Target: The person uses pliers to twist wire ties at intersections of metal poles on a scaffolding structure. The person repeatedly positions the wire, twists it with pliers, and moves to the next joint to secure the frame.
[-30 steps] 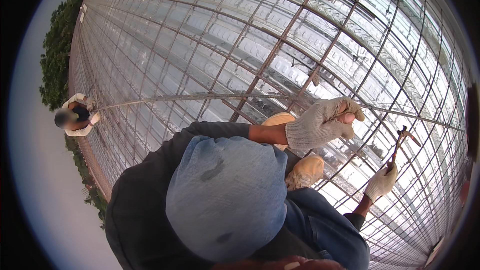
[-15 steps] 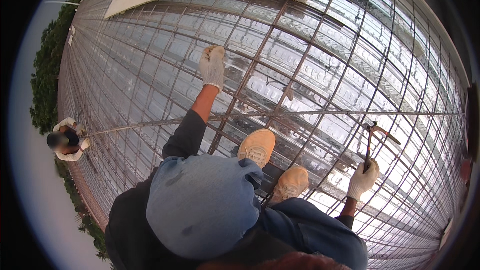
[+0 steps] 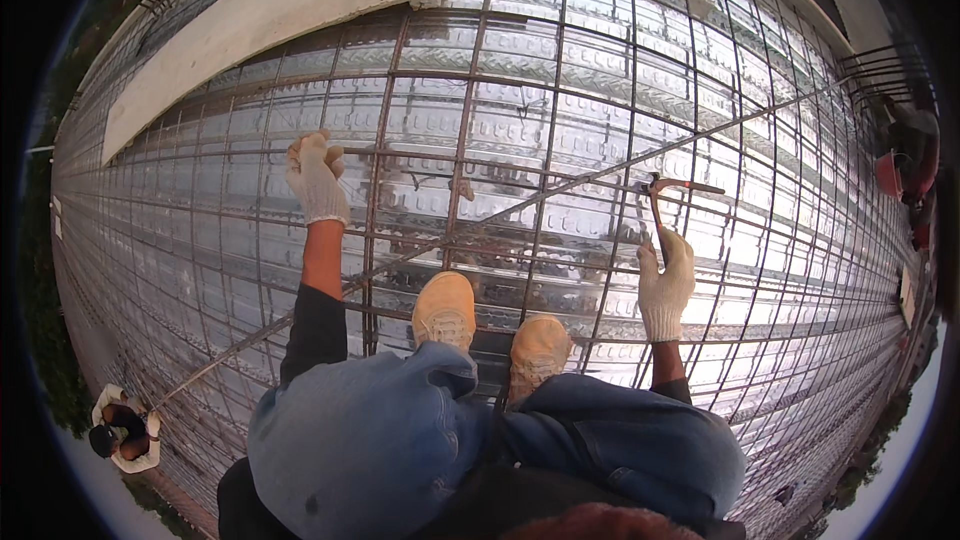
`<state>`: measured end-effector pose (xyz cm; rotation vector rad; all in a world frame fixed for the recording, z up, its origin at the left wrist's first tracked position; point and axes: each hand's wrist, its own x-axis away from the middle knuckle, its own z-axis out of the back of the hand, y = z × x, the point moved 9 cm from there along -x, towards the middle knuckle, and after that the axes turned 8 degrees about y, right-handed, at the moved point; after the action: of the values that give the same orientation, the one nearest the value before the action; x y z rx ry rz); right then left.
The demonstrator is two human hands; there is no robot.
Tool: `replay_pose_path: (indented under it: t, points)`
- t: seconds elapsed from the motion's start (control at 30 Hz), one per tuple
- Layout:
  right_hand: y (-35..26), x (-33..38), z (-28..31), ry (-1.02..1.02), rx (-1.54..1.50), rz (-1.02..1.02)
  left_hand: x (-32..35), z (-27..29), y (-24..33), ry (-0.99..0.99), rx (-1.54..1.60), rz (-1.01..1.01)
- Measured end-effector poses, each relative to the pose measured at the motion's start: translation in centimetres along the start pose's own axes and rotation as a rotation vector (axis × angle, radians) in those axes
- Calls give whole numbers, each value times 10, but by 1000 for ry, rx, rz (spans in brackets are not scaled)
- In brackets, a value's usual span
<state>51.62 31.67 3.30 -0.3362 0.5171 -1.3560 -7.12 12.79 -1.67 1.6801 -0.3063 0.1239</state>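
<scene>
I stand on a grid of rusty rebar (image 3: 520, 90) laid over shiny corrugated metal decking. My left hand (image 3: 316, 176), in a white knit glove, reaches forward and down onto a rebar crossing, fingers curled at the bar. My right hand (image 3: 666, 283), also gloved, grips the handle of a metal hook-shaped tying tool (image 3: 664, 192) whose tip sits at a bar crossing. My two tan shoes (image 3: 445, 308) rest on the bars between my hands. My knees in blue jeans fill the lower middle.
A long pale concrete beam (image 3: 270, 15) runs across the top left. Another person (image 3: 122, 427) stands at the lower left beyond the mesh edge. Red and dark objects (image 3: 905, 165) lie at the right edge. A long diagonal bar (image 3: 560, 190) crosses the mesh.
The view tilted down toward the mesh. My left hand moved from the right, near my knee, forward to the left and down onto the bars. My right hand brought the tool down to a crossing.
</scene>
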Motion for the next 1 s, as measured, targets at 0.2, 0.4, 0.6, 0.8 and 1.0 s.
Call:
replay_pose_path:
  t: [0.2, 0.4, 0.6, 0.8, 1.0]
  points:
    - [-115, 23, -50, -438, -704, -177, 102, -96, 15, -554, 322, 229]
    - [-166, 90, -100, -932, -786, -177, 171, -127, -17, -759, 418, 443]
    - [-104, 115, -96, -843, -751, -439, 167, -129, -12, -539, 363, 519]
    - [-98, 88, -110, -619, -587, -178, 69, -112, -33, -729, 628, 706]
    - [-155, 98, -109, -864, -592, -96, 68, -100, -15, -473, 584, 627]
